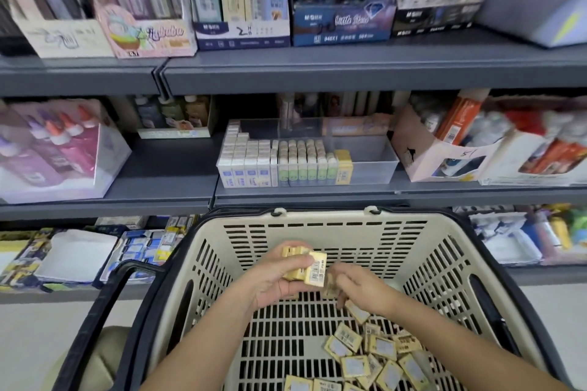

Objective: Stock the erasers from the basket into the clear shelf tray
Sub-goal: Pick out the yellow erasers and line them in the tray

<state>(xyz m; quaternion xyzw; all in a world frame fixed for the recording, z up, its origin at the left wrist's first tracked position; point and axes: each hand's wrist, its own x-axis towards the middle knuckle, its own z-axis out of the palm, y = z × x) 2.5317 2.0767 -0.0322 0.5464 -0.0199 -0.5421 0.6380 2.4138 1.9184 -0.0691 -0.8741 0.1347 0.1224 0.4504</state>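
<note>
Left hand (279, 278) curls thumb and fingers round a small stack of yellow erasers (305, 267), held above the basket floor; right hand (360, 290) is just beside it, fingers bent down over one blurred eraser (330, 288) that touches the stack's lower edge; cannot tell if it is gripped or only touched. Both wrists sit inside the cream basket (317, 216), well apart from its slotted side walls, open room on either side; the far wall is near beyond the left fingertips. Loose erasers (374, 355) lie flat and scattered on the floor below the right forearm, toward the near right corner; floor under the left forearm is bare grid. Black handle (104, 311) hangs outside the rim, left of the left arm. Up and beyond the hands, past the basket's far rim, the clear tray (368, 165) sits at the grey shelf edge (317, 197); its left part is packed with upright white and green erasers (301, 165), one yellow row (343, 165) next, the right part open to the tray wall.
</note>
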